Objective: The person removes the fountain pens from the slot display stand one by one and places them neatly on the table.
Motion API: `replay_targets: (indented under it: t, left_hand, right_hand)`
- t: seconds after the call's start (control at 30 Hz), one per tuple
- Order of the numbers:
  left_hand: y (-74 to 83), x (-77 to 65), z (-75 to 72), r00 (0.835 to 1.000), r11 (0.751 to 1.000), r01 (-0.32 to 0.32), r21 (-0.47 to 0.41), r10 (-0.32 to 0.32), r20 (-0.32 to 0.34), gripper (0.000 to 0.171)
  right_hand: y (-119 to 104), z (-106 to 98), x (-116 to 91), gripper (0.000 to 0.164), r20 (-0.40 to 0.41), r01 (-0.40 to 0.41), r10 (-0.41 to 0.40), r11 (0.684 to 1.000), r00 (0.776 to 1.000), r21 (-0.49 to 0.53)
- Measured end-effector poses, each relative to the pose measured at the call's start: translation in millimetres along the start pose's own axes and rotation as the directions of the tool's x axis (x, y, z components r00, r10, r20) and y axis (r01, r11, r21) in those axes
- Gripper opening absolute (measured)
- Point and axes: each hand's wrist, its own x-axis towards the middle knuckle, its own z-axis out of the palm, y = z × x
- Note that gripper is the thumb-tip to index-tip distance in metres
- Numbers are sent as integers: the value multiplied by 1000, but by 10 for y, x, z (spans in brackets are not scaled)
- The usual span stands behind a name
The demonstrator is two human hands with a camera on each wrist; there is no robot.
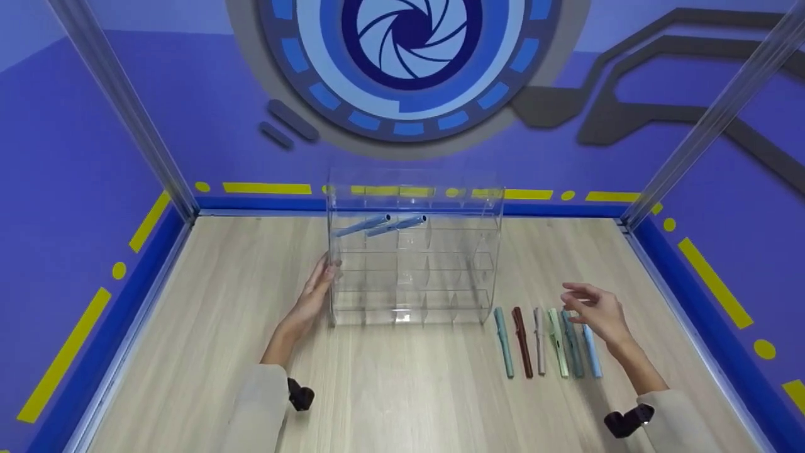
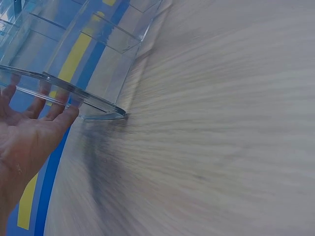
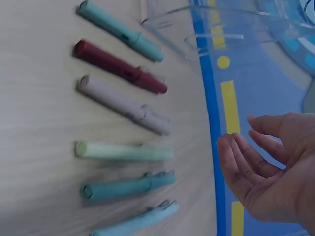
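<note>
A clear compartmented rack (image 1: 402,316) stands upright on the table. In its upper cells lie two blue pens, one (image 1: 368,224) left of the other (image 1: 399,225). My left hand (image 1: 310,299) rests its extended fingers against the rack's left side. My right hand (image 1: 597,313) hovers, loosely bent and holding nothing, over the far ends of a row of capped pens. From left to right these are a light teal pen (image 1: 504,343), a dark red pen (image 1: 522,343), a greyish-pink pen (image 3: 123,103), a pale green pen (image 3: 123,151), a darker teal pen (image 3: 125,187) and a light blue pen (image 1: 592,352).
The pale wood-grain table (image 1: 402,390) is enclosed by blue printed walls (image 1: 402,151) at the back and sides. Metal posts rise at both back corners. The pen row lies just right of the rack's front corner.
</note>
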Motion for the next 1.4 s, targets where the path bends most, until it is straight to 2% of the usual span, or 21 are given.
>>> replay_targets:
  t: [0.27,0.5,0.8,0.93,1.23,1.4]
  left_hand:
    - [-4,6,5,1000,999,-13,29,13,4,68]
    - [-12,-1,20,1000,1000,4,20,-3,-22,68]
    - [-19,-12,14,1000,1000,10,22,-10,-19,68]
    - [-17,-19,15,1000,1000,9,29,-9,-17,68]
    - [-14,-32,27,997,997,65,34,-64,-32,73]
    - [-22,-48,15,997,998,65,23,-64,-31,71]
  right_hand:
    - [-283,201,58,41,37,63,-68,989,997,134]
    - [-513,368,129,41,94,96,-112,982,989,162]
    - [-776,563,176,40,133,139,-169,968,977,209]
    - [-896,640,222,40,139,158,-197,956,970,248]
    - [-1231,930,353,36,152,228,-289,918,945,324]
    - [-1414,1136,429,37,158,212,-290,900,944,382]
